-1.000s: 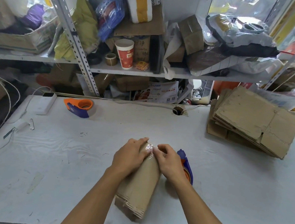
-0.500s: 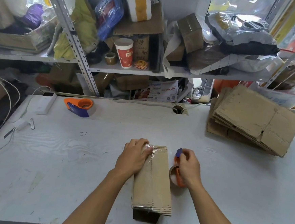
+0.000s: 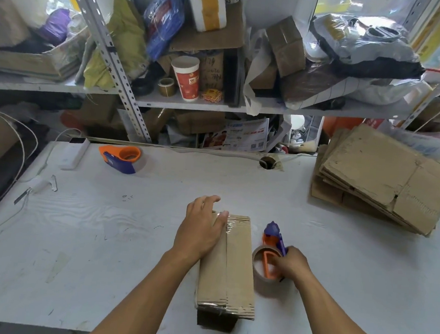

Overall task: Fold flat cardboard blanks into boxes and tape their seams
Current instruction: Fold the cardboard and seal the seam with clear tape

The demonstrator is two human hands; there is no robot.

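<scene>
A narrow folded cardboard box lies lengthwise on the white table, its top flaps closed with clear tape along the seam. My left hand rests flat on the box's far left part, fingers spread over the taped end. My right hand grips an orange and purple tape dispenser that stands on the table just right of the box. A stack of flat cardboard blanks sits at the table's right rear.
A second orange tape dispenser and a white power bank with a cable lie at the left rear. A cable hole opens at the back edge. Cluttered metal shelves rise behind the table.
The box has been turned square to me. My right hand left the box's far end, took hold of the tape dispenser and drew it back toward me beside the box.
</scene>
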